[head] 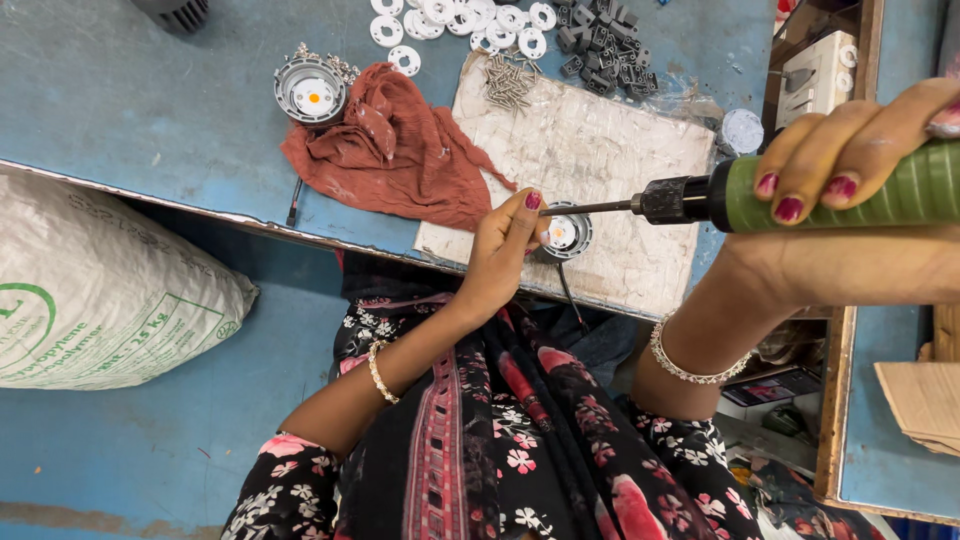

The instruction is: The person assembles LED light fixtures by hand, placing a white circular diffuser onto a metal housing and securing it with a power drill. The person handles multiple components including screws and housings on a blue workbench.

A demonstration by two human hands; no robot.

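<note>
Right now we are at the fastening step, as we judge it: our left hand (505, 250), near the middle of the frame, pinches a small round lamp housing (566, 231) against the white padded mat (600, 160), fingers curled onto its rim. Our right hand (850, 160), at the upper right, is clenched around a green electric screwdriver (800, 192), whose thin bit (600, 208) points leftward and meets the housing at its edge; whether a screw sits under the tip is too small to tell. Toward the upper left of the frame a second round housing (312, 92) lies just beside a rust-red cloth (400, 150). Loose screws (508, 82) are heaped on the mat's upper edge, with white plastic rings (470, 18) and grey clips (600, 45) along the top. To our mind, driving here calls for a bit held square to the part and a steady left-hand pinch.
</note>
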